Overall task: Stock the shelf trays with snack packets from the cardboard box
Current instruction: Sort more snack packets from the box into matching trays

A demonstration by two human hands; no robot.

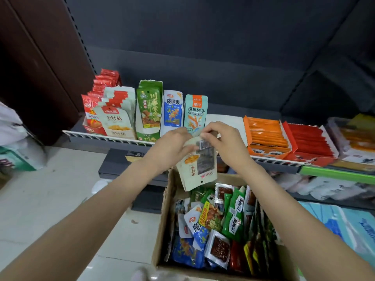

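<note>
Both hands above cardboard box: left hand and right hand pinch white packet upside down, fingers curled on its top edge.

Bright, even overhead light — soft focus, edges bent by wide-angle distortion.

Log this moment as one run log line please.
step: stocking | left hand + right hand: hold white snack packet upside down | over: cardboard box | shelf tray: pending

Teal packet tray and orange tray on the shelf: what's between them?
In the head view, a white stretch of shelf lies between the teal packet and orange tray, partly hidden by the right hand; nothing visible stands there.
</note>
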